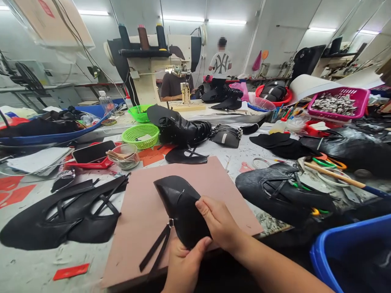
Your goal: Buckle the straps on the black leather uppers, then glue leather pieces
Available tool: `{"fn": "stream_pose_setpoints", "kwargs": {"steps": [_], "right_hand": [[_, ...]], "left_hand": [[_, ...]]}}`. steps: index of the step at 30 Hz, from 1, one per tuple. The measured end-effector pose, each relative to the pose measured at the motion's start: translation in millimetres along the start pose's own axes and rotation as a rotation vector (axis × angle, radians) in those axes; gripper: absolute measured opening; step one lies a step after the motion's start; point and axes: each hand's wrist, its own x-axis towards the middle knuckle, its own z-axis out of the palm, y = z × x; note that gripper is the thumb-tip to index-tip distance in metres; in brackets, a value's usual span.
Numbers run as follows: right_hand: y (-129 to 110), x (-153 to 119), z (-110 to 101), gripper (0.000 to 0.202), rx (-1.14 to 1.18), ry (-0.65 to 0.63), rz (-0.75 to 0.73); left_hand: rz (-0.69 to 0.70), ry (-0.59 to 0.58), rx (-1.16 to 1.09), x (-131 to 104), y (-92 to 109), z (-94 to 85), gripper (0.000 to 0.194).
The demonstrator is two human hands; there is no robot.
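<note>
Both my hands grip a black leather shoe upper (186, 207) above a pinkish board (137, 195). My left hand (186, 262) pinches its near lower edge, thumb on top. On the right side, my right hand (221, 221) is closed on the edge with the thumb lying over the leather. A small metal buckle (171, 223) with thin black straps (155, 248) hangs from the upper's left side. Fingers beneath the leather are hidden. More black strappy uppers (61, 215) lie left of the board, and others (277, 191) lie to its right.
A blue bin (320, 252) stands at the lower right. A hammer (336, 175) lies across the right side. Behind the board are stacked uppers (183, 126), a green basket (140, 136) and a phone (94, 151). A sewing machine (146, 77) and two people are farther back.
</note>
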Motion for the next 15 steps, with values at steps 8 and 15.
{"fn": "stream_pose_setpoints", "kwargs": {"steps": [8, 15], "right_hand": [[7, 12, -7, 0.043, 0.271, -0.148, 0.072], [11, 10, 1, 0.040, 0.046, -0.067, -0.041]], "left_hand": [[-0.081, 0.041, -0.126, -4, 11, -3.7, 0.035], [-0.122, 0.071, -0.460, -1, 9, 1.5, 0.032]]}}
